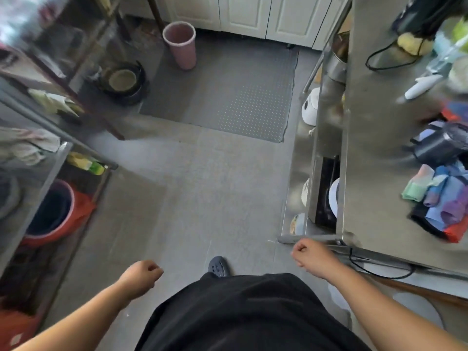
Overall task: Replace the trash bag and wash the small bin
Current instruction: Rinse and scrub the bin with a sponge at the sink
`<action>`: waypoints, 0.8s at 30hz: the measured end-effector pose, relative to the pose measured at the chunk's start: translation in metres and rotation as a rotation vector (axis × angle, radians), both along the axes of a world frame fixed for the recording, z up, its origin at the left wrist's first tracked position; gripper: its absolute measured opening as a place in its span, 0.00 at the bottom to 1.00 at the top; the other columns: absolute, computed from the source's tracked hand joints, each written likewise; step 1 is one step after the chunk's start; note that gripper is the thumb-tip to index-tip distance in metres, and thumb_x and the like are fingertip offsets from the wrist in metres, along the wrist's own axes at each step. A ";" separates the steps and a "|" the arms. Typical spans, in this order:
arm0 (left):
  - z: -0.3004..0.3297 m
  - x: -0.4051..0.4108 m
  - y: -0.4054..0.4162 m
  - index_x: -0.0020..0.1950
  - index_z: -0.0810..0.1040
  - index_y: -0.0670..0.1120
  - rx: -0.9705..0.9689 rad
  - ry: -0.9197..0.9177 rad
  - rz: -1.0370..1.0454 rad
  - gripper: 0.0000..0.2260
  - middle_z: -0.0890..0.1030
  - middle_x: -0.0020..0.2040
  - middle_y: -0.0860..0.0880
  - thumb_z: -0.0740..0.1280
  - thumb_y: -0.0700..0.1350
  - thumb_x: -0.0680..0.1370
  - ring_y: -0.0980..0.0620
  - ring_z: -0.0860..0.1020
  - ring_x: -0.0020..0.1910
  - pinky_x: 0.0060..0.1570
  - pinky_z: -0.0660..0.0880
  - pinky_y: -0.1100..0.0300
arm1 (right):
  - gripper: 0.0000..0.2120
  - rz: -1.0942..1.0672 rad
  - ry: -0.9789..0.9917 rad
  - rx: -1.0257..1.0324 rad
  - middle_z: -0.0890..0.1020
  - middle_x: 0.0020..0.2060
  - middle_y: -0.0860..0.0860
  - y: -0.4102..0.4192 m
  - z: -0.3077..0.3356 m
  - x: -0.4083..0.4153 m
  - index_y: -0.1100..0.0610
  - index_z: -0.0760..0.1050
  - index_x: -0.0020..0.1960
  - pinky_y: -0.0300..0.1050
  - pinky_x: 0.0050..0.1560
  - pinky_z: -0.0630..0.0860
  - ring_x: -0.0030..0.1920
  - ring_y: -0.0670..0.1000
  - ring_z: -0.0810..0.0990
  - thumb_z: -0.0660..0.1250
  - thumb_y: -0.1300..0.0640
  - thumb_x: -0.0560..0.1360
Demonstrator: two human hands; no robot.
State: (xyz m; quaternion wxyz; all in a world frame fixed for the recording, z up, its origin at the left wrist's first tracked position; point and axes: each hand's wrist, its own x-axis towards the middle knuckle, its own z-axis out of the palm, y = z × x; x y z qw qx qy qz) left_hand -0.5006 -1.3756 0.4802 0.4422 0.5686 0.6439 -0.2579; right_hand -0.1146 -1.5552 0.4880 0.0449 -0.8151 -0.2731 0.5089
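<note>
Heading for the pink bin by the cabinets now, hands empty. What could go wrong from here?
1. The grey floor mat lies between you and the pink bin; its near edge could catch a foot.
2. A black cable loops off the steel counter beside your right hand; a swing might snag it.
3. The aisle is narrow, with a red bucket low on the left.

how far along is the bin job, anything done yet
Nothing looks done. The small pink bin stands on the floor by the far cabinets, apparently with no bag fitted. Both the left hand and right hand are loosely closed and empty. Left to do: reach the bin, wash it, fit a bag.
</note>
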 end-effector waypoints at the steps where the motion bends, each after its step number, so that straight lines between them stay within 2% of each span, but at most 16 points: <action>1: 0.000 -0.005 0.017 0.39 0.77 0.44 0.021 0.004 0.018 0.09 0.81 0.37 0.46 0.65 0.45 0.78 0.47 0.78 0.37 0.39 0.73 0.58 | 0.07 0.010 0.003 0.001 0.76 0.32 0.54 0.013 0.002 -0.003 0.58 0.73 0.39 0.45 0.37 0.69 0.34 0.52 0.73 0.63 0.57 0.75; 4: -0.004 -0.011 0.061 0.42 0.79 0.42 0.057 0.009 0.076 0.08 0.81 0.37 0.44 0.65 0.44 0.79 0.46 0.77 0.35 0.38 0.75 0.58 | 0.08 0.008 -0.025 -0.020 0.84 0.37 0.53 0.038 0.002 -0.002 0.58 0.77 0.43 0.48 0.42 0.78 0.38 0.53 0.81 0.65 0.54 0.75; 6: -0.009 -0.006 0.083 0.43 0.80 0.40 0.059 0.007 0.114 0.09 0.80 0.35 0.44 0.65 0.43 0.79 0.47 0.76 0.33 0.36 0.74 0.58 | 0.08 0.036 -0.047 -0.057 0.85 0.38 0.52 0.047 0.000 0.004 0.56 0.79 0.45 0.45 0.42 0.76 0.37 0.50 0.80 0.65 0.52 0.75; 8: -0.012 0.007 0.099 0.44 0.80 0.39 0.053 0.002 0.140 0.09 0.79 0.35 0.43 0.65 0.43 0.79 0.47 0.75 0.32 0.35 0.73 0.58 | 0.10 0.088 -0.075 -0.109 0.83 0.35 0.51 0.055 -0.008 0.015 0.58 0.77 0.42 0.43 0.40 0.73 0.35 0.49 0.79 0.66 0.51 0.76; 10: -0.014 0.029 0.113 0.46 0.80 0.39 0.041 -0.028 0.161 0.09 0.80 0.37 0.43 0.65 0.43 0.79 0.47 0.76 0.33 0.36 0.74 0.58 | 0.14 0.145 -0.074 -0.170 0.76 0.29 0.51 0.068 -0.019 0.031 0.56 0.71 0.36 0.43 0.36 0.69 0.31 0.49 0.74 0.65 0.51 0.76; 13: -0.007 0.070 0.131 0.48 0.80 0.43 0.014 -0.076 0.156 0.07 0.83 0.43 0.44 0.65 0.46 0.79 0.45 0.81 0.42 0.42 0.78 0.55 | 0.14 0.206 -0.036 -0.195 0.68 0.31 0.51 0.101 -0.035 0.063 0.55 0.66 0.35 0.44 0.33 0.61 0.33 0.49 0.67 0.65 0.53 0.77; 15: 0.004 0.097 0.145 0.48 0.79 0.46 -0.010 -0.090 0.139 0.06 0.83 0.45 0.46 0.65 0.48 0.79 0.48 0.82 0.45 0.45 0.79 0.55 | 0.15 0.232 -0.047 -0.203 0.69 0.31 0.50 0.129 -0.039 0.085 0.58 0.66 0.34 0.45 0.33 0.60 0.34 0.49 0.67 0.64 0.55 0.77; 19: 0.025 0.147 0.186 0.47 0.80 0.50 -0.059 -0.108 0.079 0.07 0.82 0.44 0.52 0.65 0.51 0.78 0.53 0.80 0.43 0.45 0.77 0.58 | 0.13 0.278 -0.027 -0.216 0.70 0.29 0.51 0.199 -0.037 0.132 0.54 0.67 0.32 0.41 0.30 0.62 0.30 0.49 0.67 0.63 0.58 0.74; 22: 0.032 0.175 0.229 0.50 0.81 0.49 0.012 -0.130 0.124 0.08 0.83 0.46 0.51 0.65 0.51 0.78 0.52 0.81 0.46 0.49 0.78 0.56 | 0.10 0.214 0.002 -0.162 0.71 0.30 0.55 0.262 -0.037 0.171 0.55 0.67 0.34 0.41 0.34 0.62 0.30 0.51 0.68 0.63 0.62 0.73; 24: 0.035 0.185 0.254 0.52 0.81 0.48 0.036 -0.129 0.159 0.09 0.83 0.47 0.50 0.65 0.51 0.78 0.50 0.81 0.47 0.51 0.78 0.55 | 0.07 0.162 -0.009 -0.135 0.73 0.29 0.56 0.305 -0.034 0.189 0.58 0.71 0.37 0.42 0.30 0.66 0.29 0.53 0.71 0.64 0.63 0.73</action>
